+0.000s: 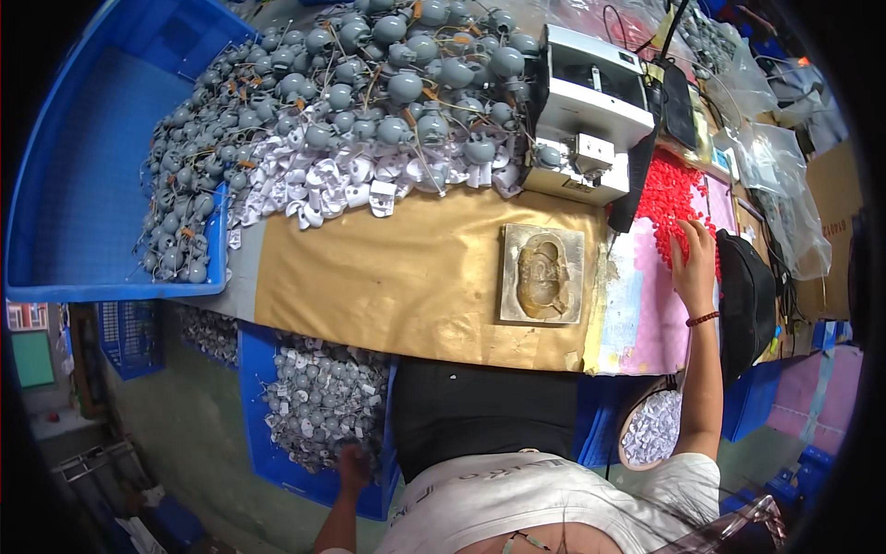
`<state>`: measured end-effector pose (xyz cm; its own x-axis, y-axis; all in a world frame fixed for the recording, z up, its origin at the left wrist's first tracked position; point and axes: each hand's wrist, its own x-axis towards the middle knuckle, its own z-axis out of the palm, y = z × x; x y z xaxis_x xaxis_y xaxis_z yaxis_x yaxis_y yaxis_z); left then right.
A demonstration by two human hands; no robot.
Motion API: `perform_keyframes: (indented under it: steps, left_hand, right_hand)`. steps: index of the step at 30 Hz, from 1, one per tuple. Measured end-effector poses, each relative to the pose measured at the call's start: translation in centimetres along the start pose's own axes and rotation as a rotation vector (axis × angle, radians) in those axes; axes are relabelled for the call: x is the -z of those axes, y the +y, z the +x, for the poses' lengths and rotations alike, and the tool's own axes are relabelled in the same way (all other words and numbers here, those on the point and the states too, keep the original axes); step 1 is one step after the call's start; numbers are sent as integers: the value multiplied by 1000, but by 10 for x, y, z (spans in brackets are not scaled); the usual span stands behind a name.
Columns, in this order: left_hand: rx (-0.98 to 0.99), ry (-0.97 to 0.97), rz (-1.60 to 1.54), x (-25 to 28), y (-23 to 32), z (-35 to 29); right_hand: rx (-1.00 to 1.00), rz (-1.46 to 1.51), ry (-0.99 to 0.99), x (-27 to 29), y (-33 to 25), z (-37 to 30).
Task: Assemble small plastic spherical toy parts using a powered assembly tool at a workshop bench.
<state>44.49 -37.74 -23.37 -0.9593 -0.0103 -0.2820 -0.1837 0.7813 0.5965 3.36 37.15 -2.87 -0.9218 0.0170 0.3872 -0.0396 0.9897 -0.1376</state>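
Note:
My right hand (694, 263) reaches into a heap of small red plastic pieces (666, 196) at the right of the table. Its fingers are bent and apart, touching the pieces, with nothing visible gripped. Low at the left, my left hand (353, 467) hangs at the near edge of a blue crate filled with grey-and-white parts (323, 406). That hand is dark and blurred, its fingers hard to make out. In front of me lies a square metal fixture (509, 300) with a rounded hollow.
Grey ball-shaped parts with wires (404, 88) are piled at the back, with white plastic pieces (323, 180) before them. A blue bin (88, 166) stands at the left, a white-and-black machine (591, 120) behind the fixture. A black bag (746, 295) lies beside my right forearm.

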Motion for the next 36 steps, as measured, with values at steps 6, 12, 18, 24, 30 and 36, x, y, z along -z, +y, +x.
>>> perform_keyframes:
  steps: [6, 12, 18, 24, 30, 36]
  left_hand:
    - [128, -729, 205, -7, 11, 1]
    - [144, -457, 121, 143, 255, 245]
    - [-534, 472, 351, 149, 391, 389]
    - [-516, 477, 390, 131, 380, 426]
    - [-690, 290, 313, 147, 371, 365]
    - [-412, 158, -35, 126, 410, 367]
  right_hand:
    - [4, -18, -65, -10, -1, 0]
    - [-7, -62, -41, -11, 12, -5]
    - [22, -46, -47, -16, 5, 7]
    - [24, 25, -24, -11, -5, 19]
    - [-120, 449, 12, 9, -21, 20]
    - [40, 713, -64, 13, -93, 30]
